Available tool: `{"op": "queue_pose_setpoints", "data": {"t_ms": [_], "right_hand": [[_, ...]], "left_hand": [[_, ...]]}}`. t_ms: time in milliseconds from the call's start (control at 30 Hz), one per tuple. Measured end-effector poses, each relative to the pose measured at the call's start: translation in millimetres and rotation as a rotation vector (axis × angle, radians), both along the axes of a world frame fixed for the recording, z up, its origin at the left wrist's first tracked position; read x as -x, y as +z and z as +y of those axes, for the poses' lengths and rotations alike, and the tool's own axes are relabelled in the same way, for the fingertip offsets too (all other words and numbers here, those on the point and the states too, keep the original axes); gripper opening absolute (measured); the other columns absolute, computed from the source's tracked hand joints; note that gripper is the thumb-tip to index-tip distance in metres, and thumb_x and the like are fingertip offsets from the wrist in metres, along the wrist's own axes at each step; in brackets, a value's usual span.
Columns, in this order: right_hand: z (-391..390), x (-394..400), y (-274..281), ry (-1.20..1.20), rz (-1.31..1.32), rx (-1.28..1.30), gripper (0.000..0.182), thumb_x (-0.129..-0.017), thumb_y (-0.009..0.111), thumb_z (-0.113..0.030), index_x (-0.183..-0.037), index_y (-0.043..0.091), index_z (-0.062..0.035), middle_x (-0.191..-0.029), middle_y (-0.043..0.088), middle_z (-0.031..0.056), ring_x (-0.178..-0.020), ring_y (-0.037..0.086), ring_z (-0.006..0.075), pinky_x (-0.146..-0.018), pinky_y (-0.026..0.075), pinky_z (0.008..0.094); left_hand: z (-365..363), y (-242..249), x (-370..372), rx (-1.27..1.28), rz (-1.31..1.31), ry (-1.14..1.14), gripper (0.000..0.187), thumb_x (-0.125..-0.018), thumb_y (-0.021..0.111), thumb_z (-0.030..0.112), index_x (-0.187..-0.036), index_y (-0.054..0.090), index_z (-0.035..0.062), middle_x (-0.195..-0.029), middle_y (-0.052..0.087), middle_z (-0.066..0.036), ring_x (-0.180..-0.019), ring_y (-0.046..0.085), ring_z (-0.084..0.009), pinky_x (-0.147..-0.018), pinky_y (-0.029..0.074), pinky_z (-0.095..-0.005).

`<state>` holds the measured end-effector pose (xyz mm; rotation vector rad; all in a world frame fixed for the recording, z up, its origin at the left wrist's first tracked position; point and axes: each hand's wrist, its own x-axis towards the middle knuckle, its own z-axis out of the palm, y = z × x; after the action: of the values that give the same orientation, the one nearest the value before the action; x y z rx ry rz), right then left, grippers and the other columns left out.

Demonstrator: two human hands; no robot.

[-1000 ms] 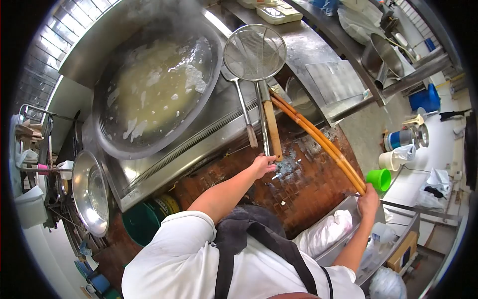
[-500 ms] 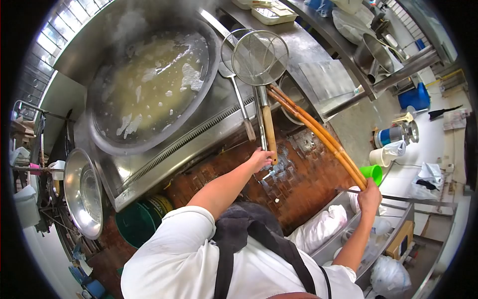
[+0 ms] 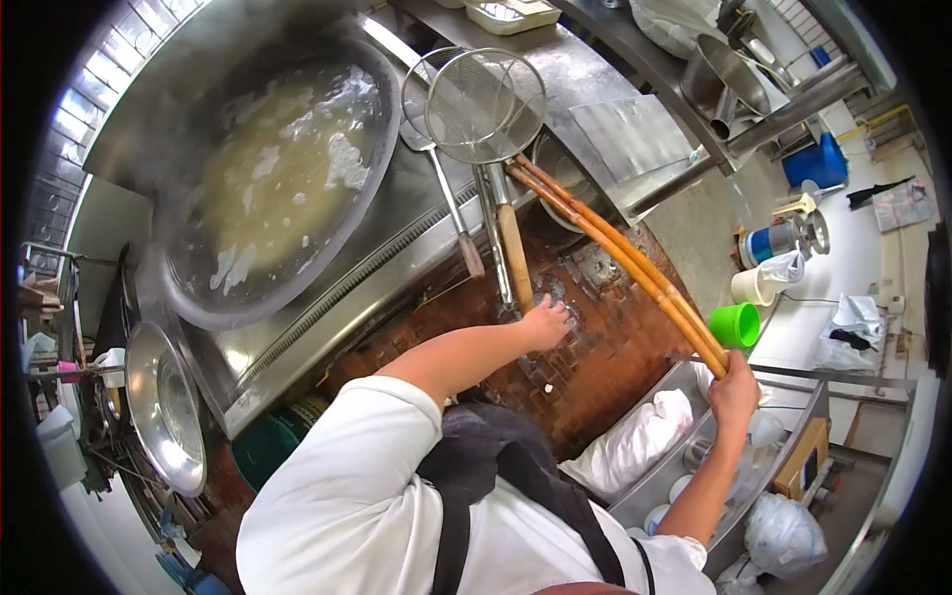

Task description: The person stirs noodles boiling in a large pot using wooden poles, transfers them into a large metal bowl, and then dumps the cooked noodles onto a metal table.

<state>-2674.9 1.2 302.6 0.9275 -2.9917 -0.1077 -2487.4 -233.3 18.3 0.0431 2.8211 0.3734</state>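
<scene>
My right hand (image 3: 734, 390) is wrapped round the lower ends of two long bamboo sticks (image 3: 635, 260). Their far ends lie by a round wire strainer (image 3: 486, 106) at the stove's edge. My left hand (image 3: 546, 323) hovers over the brick floor with its fingers apart and nothing in it, just right of the strainer's wooden handle (image 3: 513, 260). Beside that handle are metal handles, and a spatula (image 3: 453, 211) with a wooden grip lies further left. A large wok (image 3: 340, 260) holds steaming, cloudy yellowish liquid with foam.
A wide metal basin (image 3: 166, 407) stands at the left, near a dark green bucket (image 3: 266, 443). On the right are a bright green container (image 3: 735, 325), a metal trough (image 3: 635, 493) holding a white cloth bundle, and a steel rack (image 3: 694, 104).
My left hand has let go of the handles and moved right, its fingers spreading. My right hand still holds the sticks. The view has shifted slightly.
</scene>
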Motion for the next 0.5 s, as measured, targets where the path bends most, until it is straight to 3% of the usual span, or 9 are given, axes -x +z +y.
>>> {"op": "queue_pose_setpoints", "data": {"t_ms": [33, 67, 133, 233, 333, 367, 467, 500], "right_hand": [[0, 2, 0, 0.010, 0.007, 0.012, 0.022, -0.077, 0.060, 0.000, -0.097, 0.062, -0.0073, -0.090, 0.068, 0.0199, -0.087, 0.064, 0.0436, -0.075, 0.049, 0.0516], [2, 3, 0, 0.019, 0.012, 0.025, 0.022, -0.076, 0.060, 0.000, -0.097, 0.063, -0.0071, -0.089, 0.068, 0.0197, -0.088, 0.064, 0.0433, -0.075, 0.049, 0.0512], [6, 2, 0, 0.025, 0.011, 0.055, 0.020, -0.076, 0.060, 0.001, -0.094, 0.062, -0.0067, -0.089, 0.067, 0.0185, -0.088, 0.064, 0.0429, -0.075, 0.048, 0.0517], [14, 2, 11, 0.016, -0.008, 0.092, 0.015, -0.076, 0.060, 0.003, -0.088, 0.059, -0.0055, -0.088, 0.067, 0.0167, -0.087, 0.062, 0.0431, -0.074, 0.047, 0.0536], [33, 9, 8, -0.027, 0.014, 0.104, 0.014, -0.076, 0.060, 0.003, -0.089, 0.059, -0.0047, -0.089, 0.067, 0.0169, -0.088, 0.062, 0.0430, -0.074, 0.047, 0.0532], [39, 11, 11, -0.034, -0.019, 0.110, 0.015, -0.077, 0.061, 0.002, -0.090, 0.059, -0.0040, -0.091, 0.066, 0.0174, -0.089, 0.062, 0.0433, -0.075, 0.047, 0.0526], [52, 13, 14, -0.074, -0.009, 0.117, 0.018, -0.077, 0.060, 0.003, -0.093, 0.060, -0.0039, -0.093, 0.066, 0.0178, -0.090, 0.062, 0.0436, -0.076, 0.048, 0.0520], [57, 13, 12, -0.040, 0.001, 0.165, 0.019, -0.077, 0.056, 0.004, -0.094, 0.059, -0.0045, -0.090, 0.065, 0.0215, -0.089, 0.060, 0.0466, -0.074, 0.046, 0.0521]], "left_hand": [[-8, -19, 9, 0.119, 0.010, -0.083, 0.036, -0.092, 0.053, 0.028, -0.121, 0.068, 0.0122, -0.140, 0.057, -0.010, -0.138, 0.044, -0.0299, -0.113, 0.028, -0.0607], [-17, -39, 18, 0.188, -0.114, -0.125, 0.037, -0.093, 0.054, 0.030, -0.124, 0.068, 0.0144, -0.139, 0.059, -0.009, -0.135, 0.047, -0.0308, -0.110, 0.022, -0.0714], [-34, -36, 31, 0.239, -0.402, -0.148, 0.042, -0.091, 0.056, 0.035, -0.127, 0.067, 0.0149, -0.140, 0.058, -0.009, -0.135, 0.048, -0.0298, -0.111, 0.023, -0.0677], [-46, -26, 35, 0.147, -0.560, -0.214, 0.040, -0.088, 0.060, 0.037, -0.122, 0.069, 0.0176, -0.133, 0.062, -0.008, -0.130, 0.053, -0.0280, -0.108, 0.027, -0.0653], [-59, -13, 34, 0.145, -0.265, -0.282, 0.035, -0.086, 0.064, 0.038, -0.115, 0.070, 0.0202, -0.122, 0.065, -0.006, -0.123, 0.057, -0.0257, -0.103, 0.033, -0.0625], [-66, -10, 34, 0.174, -0.052, -0.284, 0.038, -0.079, 0.074, 0.045, -0.108, 0.070, 0.0214, -0.103, 0.065, -0.003, -0.110, 0.059, -0.0255, -0.095, 0.038, -0.0558], [-95, 19, 43, 0.128, 0.044, -0.303, 0.043, -0.078, 0.073, 0.048, -0.111, 0.068, 0.0215, -0.106, 0.063, -0.004, -0.111, 0.057, -0.0254, -0.092, 0.039, -0.0544], [-106, 38, 42, 0.086, 0.019, -0.304, 0.040, -0.080, 0.070, 0.045, -0.109, 0.066, 0.0170, -0.105, 0.062, -0.006, -0.111, 0.056, -0.0252, -0.092, 0.039, -0.0533]]}}
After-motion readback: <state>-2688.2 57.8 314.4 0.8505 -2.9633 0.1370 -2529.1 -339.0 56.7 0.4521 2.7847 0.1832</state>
